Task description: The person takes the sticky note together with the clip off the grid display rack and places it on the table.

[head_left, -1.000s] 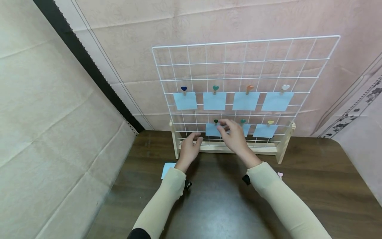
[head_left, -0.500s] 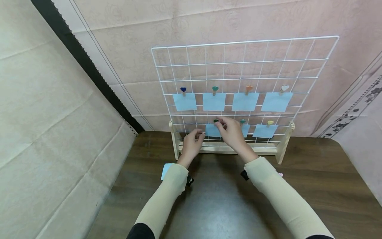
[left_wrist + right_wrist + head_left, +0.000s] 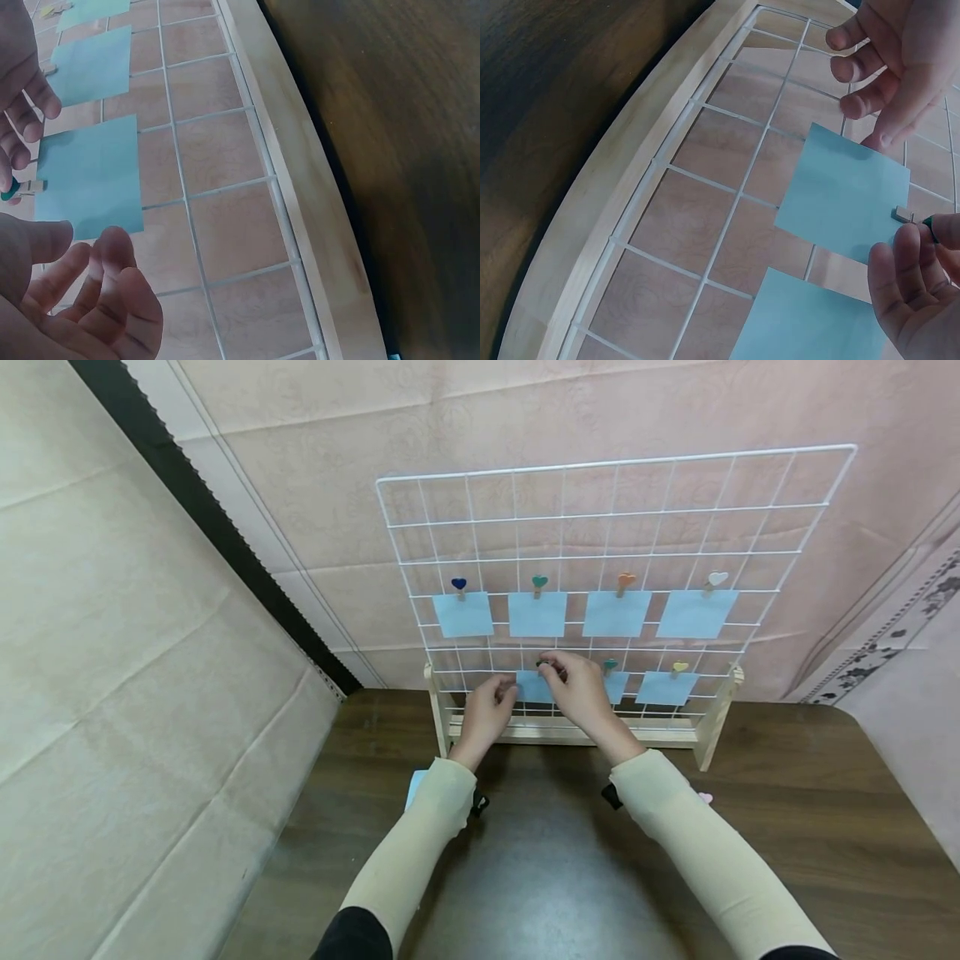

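Observation:
My right hand (image 3: 581,689) pinches a small clothespin (image 3: 904,215) with a green heart top (image 3: 10,190). The clip sits at the upper edge of a light blue paper note (image 3: 533,687) on the white wire grid (image 3: 540,518). Beside that note's left edge, my left hand (image 3: 486,710) has its fingers loosely bent; its thumb and fingertips are at the paper's edge, and firm contact cannot be told. In the right wrist view my left hand (image 3: 900,67) is above the note, while the right hand (image 3: 919,292) covers part of the clip.
Several other blue notes (image 3: 462,615) hang from heart-topped clips on the grid. A pale wooden base (image 3: 547,732) holds it on the dark table (image 3: 540,860). A loose blue note (image 3: 415,785) lies by the left sleeve, a pink heart clip (image 3: 705,797) by the right.
My right hand has moved in slightly and its fingers have closed on the green heart clip. The left hand has risen a little towards the note's left edge.

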{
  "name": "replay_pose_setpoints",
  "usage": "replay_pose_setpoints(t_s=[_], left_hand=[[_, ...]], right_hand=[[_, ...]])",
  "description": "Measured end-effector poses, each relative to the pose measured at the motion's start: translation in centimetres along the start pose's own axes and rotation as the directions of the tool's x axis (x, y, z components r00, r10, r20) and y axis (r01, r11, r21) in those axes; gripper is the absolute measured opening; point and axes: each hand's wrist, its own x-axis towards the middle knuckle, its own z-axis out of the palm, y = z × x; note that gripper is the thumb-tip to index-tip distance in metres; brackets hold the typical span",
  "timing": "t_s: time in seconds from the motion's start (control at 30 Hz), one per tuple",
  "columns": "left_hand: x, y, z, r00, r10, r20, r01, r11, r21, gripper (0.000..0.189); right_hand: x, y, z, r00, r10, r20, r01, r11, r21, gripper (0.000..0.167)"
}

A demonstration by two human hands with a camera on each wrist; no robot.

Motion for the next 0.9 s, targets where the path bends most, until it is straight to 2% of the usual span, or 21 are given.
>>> replay_pose_setpoints(t_s=[0.27,0.57,0.77,0.9], left_hand=[[0.19,0.29,0.28,1.0,0.009,0.019,-0.009,1.0,0.0,0.023],[0.02,0.07,0.45,1.0,-0.006,0.019,0.006,1.0,-0.002,0.018],[0.17,0.18,0.51,1.0,0.018,0.016,-0.018,1.0,-0.006,0.016],[-0.03,0.2,0.54,1.0,0.014,0.019,-0.014,1.0,-0.012,0.015]], right_hand=[[0.05,-0.25,-0.12,1.0,-0.025,0.003,0.025,1.0,0.007,0.022],[-0.23,0.09,0.15,1.0,-0.017,0.006,0.017,1.0,0.023,0.022],[-0.17,0.34,0.11,1.0,-0.019,0.0,0.019,0.999,0.037,0.023],[-0.4,0.34,0.11,1.0,-0.015,0.004,0.015,0.999,0.045,0.023]])
